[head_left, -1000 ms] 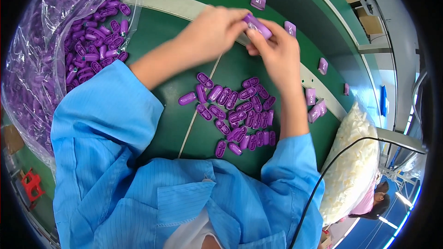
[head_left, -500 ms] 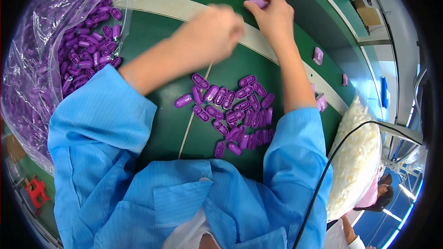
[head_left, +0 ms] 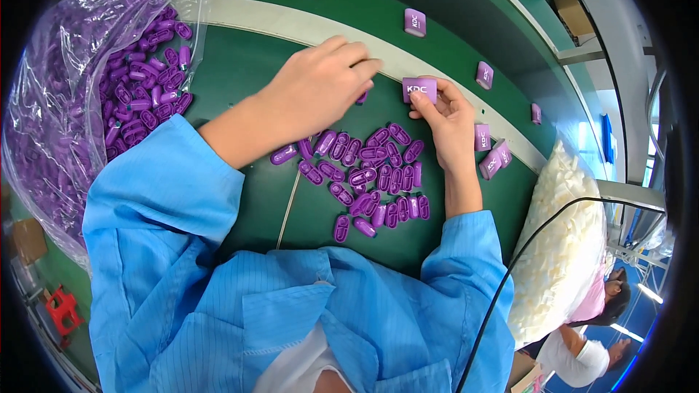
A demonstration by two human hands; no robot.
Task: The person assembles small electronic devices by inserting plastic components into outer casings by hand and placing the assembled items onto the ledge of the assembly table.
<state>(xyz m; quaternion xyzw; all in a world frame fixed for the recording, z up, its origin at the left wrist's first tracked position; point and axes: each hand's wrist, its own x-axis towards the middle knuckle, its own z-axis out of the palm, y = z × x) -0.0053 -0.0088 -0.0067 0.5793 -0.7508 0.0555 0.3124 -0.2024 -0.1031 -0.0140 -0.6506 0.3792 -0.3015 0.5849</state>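
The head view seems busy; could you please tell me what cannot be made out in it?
In the head view:
Whether the left hand grips the purple piece: hidden by the hand itself.
The back of the purple box in the right hand: turned away.
Deep inside the clear bag: blurred by plastic folds.

Left grip (head_left: 320, 86) mostly hides a purple piece (head_left: 362, 99); jacket (head_left: 211, 335) cropped below.

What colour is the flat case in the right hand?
The case is purple with white print; see the head view.
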